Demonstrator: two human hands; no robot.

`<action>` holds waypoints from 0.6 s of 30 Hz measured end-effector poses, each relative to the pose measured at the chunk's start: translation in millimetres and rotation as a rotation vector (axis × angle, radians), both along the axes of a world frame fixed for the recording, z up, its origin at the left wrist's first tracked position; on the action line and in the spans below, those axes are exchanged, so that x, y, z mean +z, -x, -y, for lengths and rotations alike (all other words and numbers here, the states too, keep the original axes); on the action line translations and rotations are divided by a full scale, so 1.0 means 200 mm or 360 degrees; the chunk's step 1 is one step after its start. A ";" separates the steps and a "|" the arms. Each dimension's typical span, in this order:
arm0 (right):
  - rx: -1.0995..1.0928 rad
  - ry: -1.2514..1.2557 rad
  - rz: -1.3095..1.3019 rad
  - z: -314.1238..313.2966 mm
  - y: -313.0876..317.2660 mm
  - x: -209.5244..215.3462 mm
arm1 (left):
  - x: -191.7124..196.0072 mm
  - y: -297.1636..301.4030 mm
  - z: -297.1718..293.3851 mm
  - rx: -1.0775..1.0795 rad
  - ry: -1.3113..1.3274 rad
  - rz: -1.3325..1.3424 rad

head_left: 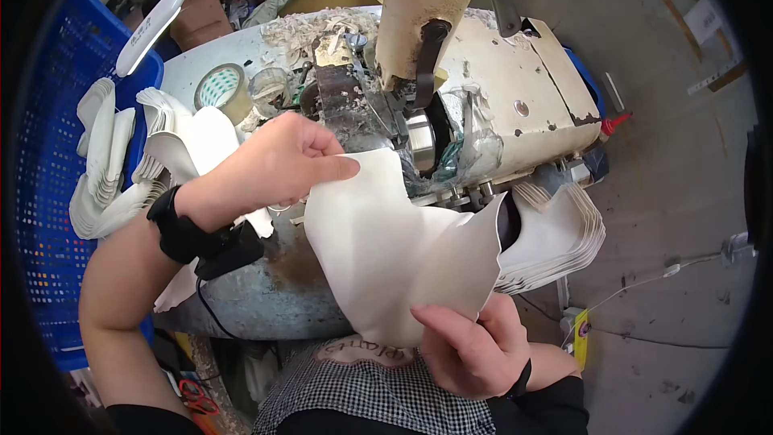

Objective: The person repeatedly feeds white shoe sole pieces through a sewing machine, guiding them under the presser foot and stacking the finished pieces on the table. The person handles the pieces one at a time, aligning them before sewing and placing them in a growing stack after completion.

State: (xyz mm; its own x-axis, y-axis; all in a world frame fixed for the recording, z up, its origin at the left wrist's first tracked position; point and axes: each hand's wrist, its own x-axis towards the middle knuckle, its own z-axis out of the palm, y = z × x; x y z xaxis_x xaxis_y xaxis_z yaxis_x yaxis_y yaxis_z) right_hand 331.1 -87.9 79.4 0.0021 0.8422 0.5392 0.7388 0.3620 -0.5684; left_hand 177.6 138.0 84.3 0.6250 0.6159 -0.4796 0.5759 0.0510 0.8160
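A curved, white leather piece (366, 238) is stretched between my hands in front of the machine. My left hand (282, 157) pinches its upper left corner between thumb and fingers. Lower down on the right, my right hand (475, 346) grips the near edge, thumb on top. The piece's far edge lies close to the metal roller (420, 141) of a worn, cream-coloured skiving machine (507, 105). To the right, a stack of similar white pieces (555, 238) rests beside the machine, partly behind the held piece.
More white pieces (105, 149) lie bundled in and beside a blue plastic basket (44, 193) on the left. Tape rolls (223, 90) and heaps of shavings (318, 28) sit on the machine table. A white lamp (153, 28) hangs above; orange-handled scissors (196, 396) are at lower left.
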 end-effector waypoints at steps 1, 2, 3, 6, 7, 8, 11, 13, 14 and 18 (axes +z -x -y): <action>-0.0035 0.0009 -0.0012 -0.01 0.01 0.00 | 0.00 -0.01 -0.02 -0.0025 -0.0030 -0.0052; -0.0072 0.0019 -0.0023 -0.03 0.02 0.01 | 0.00 -0.03 -0.03 -0.0050 -0.0092 -0.0074; -0.0099 0.0026 -0.0038 -0.04 0.02 0.02 | 0.01 -0.04 -0.04 -0.0066 -0.0156 -0.0099; -0.0140 0.0099 -0.0028 -0.04 -0.02 0.02 | -0.03 -0.08 -0.04 -0.0103 -0.0329 -0.0046; -0.0196 0.0142 -0.0026 -0.03 -0.03 0.02 | -0.02 -0.09 -0.04 -0.0107 -0.0397 -0.0002; -0.0241 0.0108 0.0000 -0.04 -0.04 0.02 | -0.01 -0.08 -0.04 -0.0094 -0.0389 -0.0043; -0.0482 -0.0034 0.0166 -0.05 -0.09 0.01 | 0.07 -0.10 -0.04 -0.0140 -0.0362 -0.0148; -0.0585 -0.0122 0.0358 -0.05 -0.17 0.03 | 0.07 -0.07 0.00 -0.0242 -0.0362 -0.0152; -0.0636 -0.0162 0.0451 -0.04 -0.22 0.04 | 0.07 -0.06 0.03 -0.0293 -0.0360 -0.0160; -0.1140 -0.0334 0.0242 0.16 -0.40 0.12 | 0.06 -0.12 0.29 -0.0838 -0.0553 0.0235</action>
